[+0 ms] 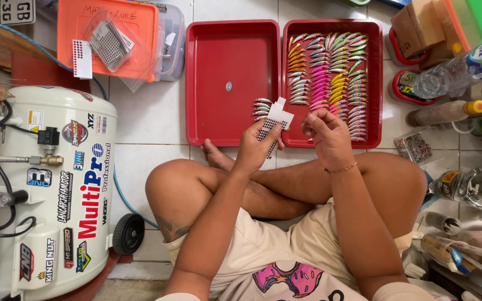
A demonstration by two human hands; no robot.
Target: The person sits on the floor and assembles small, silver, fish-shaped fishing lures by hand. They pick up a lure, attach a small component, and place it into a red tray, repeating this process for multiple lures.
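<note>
I sit cross-legged on a tiled floor. My left hand (256, 146) holds a small white sticker sheet (275, 120) covered in tiny dots. My right hand (326, 132) is raised beside it, fingers pinched together near the sheet's edge; whatever sits between the fingertips is too small to see. Just beyond my hands lie two red trays. The left red tray (218, 67) holds a few silvery fishing lures (262, 107) near its right side. The right red tray (376, 83) is filled with rows of several colourful fishing lures (330, 67).
A white air compressor (57, 184) with gauges and hoses stands at my left. An orange lid (110, 33) with bagged dotted sheets lies at the back left. Bottles (458, 69), jars, a cardboard box (417, 25) and tins crowd the right side.
</note>
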